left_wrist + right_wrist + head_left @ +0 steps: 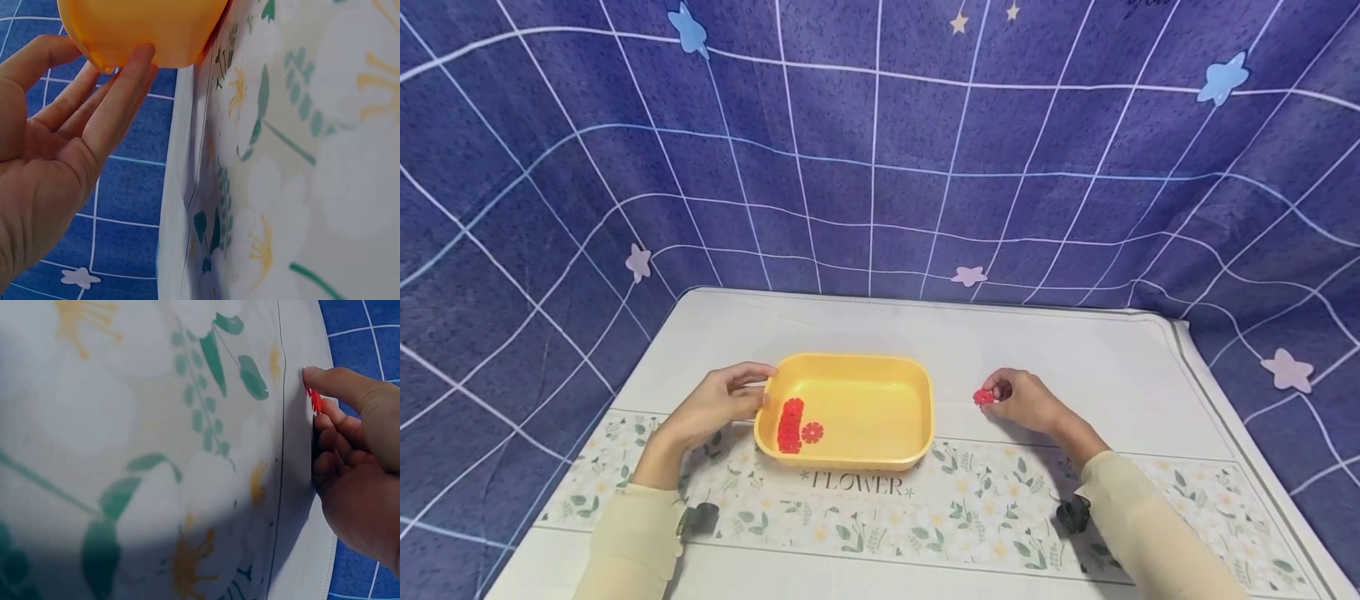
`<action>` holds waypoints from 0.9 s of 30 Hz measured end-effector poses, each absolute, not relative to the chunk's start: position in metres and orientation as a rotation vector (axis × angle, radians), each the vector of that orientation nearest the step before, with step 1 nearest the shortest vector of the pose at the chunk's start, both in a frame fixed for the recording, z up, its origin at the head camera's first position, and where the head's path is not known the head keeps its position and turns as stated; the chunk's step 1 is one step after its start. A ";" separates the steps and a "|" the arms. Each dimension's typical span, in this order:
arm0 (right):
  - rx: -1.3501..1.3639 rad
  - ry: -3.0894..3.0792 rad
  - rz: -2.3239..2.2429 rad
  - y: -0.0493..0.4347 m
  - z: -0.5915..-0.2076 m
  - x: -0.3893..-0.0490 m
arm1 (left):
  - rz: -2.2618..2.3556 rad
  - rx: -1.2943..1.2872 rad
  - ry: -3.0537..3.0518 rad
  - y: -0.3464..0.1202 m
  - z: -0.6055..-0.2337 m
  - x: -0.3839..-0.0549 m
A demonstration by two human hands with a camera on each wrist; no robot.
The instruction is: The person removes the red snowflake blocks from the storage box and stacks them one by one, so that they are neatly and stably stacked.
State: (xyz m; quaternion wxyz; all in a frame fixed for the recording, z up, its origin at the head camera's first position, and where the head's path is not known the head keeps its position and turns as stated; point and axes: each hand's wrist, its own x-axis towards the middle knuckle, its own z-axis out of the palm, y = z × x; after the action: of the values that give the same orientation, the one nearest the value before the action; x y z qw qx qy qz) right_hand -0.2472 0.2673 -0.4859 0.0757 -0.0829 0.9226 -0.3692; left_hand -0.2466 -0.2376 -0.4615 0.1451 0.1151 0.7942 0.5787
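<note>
My right hand (1022, 402) pinches a red flower-shaped plastic disc (983, 397) between thumb and fingers, to the right of the yellow tray (850, 454). In the right wrist view only a red sliver of the disc (315, 400) shows between the fingertips, close over the white cloth. My left hand (718, 404) rests its fairly straight fingers against the tray's left end; the left wrist view shows the fingertips (142, 56) at its outer wall. Inside the tray, a row of several overlapping red discs (790, 427) lies along the left side, with one single disc (812, 432) beside it.
A white table cover (1037, 333) with a floral band (970, 508) and printed lettering lies under the tray. Behind and at both sides hangs a blue grid-patterned curtain (910, 200) with stars. Each sleeve has a dark wrist camera (1072, 514) near its cuff.
</note>
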 end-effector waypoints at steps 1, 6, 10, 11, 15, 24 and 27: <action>-0.250 2.760 -1.101 0.267 -0.486 -0.247 | 1.668 0.330 2.286 -0.238 -0.462 -0.246; -0.263 2.762 -1.065 0.268 -0.484 -0.246 | 1.667 0.333 2.275 -0.237 -0.461 -0.244; -0.285 2.760 -1.069 0.268 -0.484 -0.247 | 1.672 0.317 2.279 -0.239 -0.461 -0.243; -0.286 2.757 -1.073 0.268 -0.484 -0.247 | 1.670 0.316 2.282 -0.239 -0.461 -0.243; -0.268 2.733 -1.101 0.271 -0.484 -0.249 | 1.672 0.333 2.276 -0.240 -0.460 -0.245; -0.302 2.732 -1.220 0.271 -0.470 -0.254 | 1.681 0.336 2.261 -0.240 -0.461 -0.251; -0.344 2.782 -1.270 0.262 -0.458 -0.258 | 1.675 0.332 2.268 -0.241 -0.462 -0.251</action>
State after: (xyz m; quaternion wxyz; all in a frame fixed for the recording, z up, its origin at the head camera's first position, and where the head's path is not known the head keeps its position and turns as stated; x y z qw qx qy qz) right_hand -0.2575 0.2616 -0.4583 0.0321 -0.1118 0.9036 -0.4124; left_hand -0.2510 -0.2411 -0.4621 0.1507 0.1156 0.7898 0.5832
